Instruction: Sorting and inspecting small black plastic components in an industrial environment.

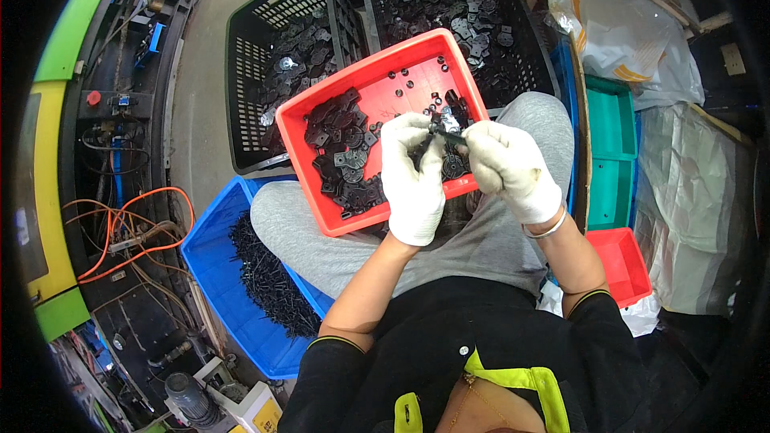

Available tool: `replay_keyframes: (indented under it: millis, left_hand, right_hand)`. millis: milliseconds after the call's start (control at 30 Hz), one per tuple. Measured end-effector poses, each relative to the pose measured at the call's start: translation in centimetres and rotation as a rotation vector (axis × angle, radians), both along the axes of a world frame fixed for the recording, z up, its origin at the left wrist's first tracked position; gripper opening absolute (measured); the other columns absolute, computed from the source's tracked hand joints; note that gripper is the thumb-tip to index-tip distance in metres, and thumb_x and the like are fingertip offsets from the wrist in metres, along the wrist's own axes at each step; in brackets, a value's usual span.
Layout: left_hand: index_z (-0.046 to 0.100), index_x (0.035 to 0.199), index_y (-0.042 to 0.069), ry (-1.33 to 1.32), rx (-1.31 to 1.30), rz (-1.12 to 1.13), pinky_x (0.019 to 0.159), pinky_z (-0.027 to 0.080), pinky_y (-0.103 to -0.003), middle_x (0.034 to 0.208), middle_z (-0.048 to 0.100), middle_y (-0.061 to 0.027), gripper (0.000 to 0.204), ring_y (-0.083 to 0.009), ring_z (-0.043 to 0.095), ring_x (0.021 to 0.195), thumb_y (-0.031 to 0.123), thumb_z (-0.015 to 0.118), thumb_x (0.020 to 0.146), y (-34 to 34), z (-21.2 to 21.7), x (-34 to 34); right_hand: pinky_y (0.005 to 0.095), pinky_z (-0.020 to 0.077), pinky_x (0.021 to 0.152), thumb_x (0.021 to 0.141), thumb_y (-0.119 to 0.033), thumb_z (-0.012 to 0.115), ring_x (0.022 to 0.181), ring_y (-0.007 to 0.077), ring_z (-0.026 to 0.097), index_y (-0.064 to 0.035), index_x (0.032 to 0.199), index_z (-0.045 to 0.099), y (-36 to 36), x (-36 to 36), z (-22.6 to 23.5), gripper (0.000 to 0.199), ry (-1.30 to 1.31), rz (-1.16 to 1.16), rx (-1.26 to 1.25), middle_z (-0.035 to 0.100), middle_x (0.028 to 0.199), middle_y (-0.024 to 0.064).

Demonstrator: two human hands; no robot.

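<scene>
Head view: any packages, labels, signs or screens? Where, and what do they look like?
White plastic bag: upper right beside the black crates, crumpled, with yellow-orange markings.
White carton: bottom edge, left of the person, boxy, with a yellow label.
No screens or signs are clearly visible.

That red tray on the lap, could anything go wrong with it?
The red tray rests tilted on the knees, so it might slide and spill its black parts. The small black piece pinched between the left hand and right hand could slip from the thick gloves.
</scene>
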State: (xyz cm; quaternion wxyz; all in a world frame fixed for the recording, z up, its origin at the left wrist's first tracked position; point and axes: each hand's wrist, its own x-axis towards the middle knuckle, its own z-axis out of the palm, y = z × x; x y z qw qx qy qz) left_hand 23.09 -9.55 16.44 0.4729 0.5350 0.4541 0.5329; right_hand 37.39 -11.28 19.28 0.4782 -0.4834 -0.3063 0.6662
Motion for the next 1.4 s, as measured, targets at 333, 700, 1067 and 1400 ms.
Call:
replay_keyframes:
  millis: [333, 700, 1067, 1400]
  left_hand:
    - [0.046, 0.098, 0.002, 0.115, 0.246, 0.030, 0.080, 0.046, -0.028, 0.108, 0.048, -0.0126, 0.029, -0.0188, 0.052, 0.093, -0.016, 0.055, 0.077, 0.2, 0.2, 0.1]
    - [0.046, 0.099, 0.004, 0.122, 0.235, 0.027, 0.086, 0.042, -0.028, 0.109, 0.050, -0.0101, 0.023, -0.0169, 0.049, 0.099, -0.009, 0.051, 0.081, -0.1, -0.4, -0.2]
    - [0.047, 0.108, 0.006, -0.513, -0.447, -0.224, 0.060, 0.046, -0.025, 0.090, 0.058, -0.0065, 0.018, -0.0119, 0.055, 0.070, 0.021, 0.046, 0.099, 0.6, 0.9, -0.6]
    - [0.049, 0.115, 0.003, -0.770, -0.527, -0.297, 0.076, 0.051, -0.035, 0.105, 0.058, -0.0154, 0.027, -0.0233, 0.060, 0.088, 0.017, 0.056, 0.093, 0.8, -0.5, -0.8]
  right_hand:
    - [0.0198, 0.0311, 0.046, 0.094, -0.023, 0.053, 0.048, 0.0032, 0.040, -0.0024, 0.088, 0.059, -0.6, 0.2, 0.2, 0.022, 0.084, -0.001, -0.001, 0.048, 0.057, -0.0041]
    - [0.0194, 0.0322, 0.046, 0.094, -0.023, 0.054, 0.047, 0.0031, 0.041, -0.0037, 0.087, 0.060, -0.5, 0.2, -0.3, 0.022, 0.061, 0.043, -0.026, 0.050, 0.058, -0.0041]
    - [0.0206, 0.0350, 0.053, 0.095, -0.029, 0.055, 0.054, 0.0045, 0.042, -0.0012, 0.096, 0.057, -0.3, 0.2, -1.7, 0.028, 0.082, -0.171, 0.112, 0.050, 0.062, -0.0026]
    - [0.0246, 0.0482, 0.073, 0.095, -0.030, 0.054, 0.077, 0.0097, 0.058, -0.0047, 0.101, 0.053, 0.0, -0.7, -3.2, 0.025, 0.096, -0.191, 0.155, 0.064, 0.093, 0.0075]
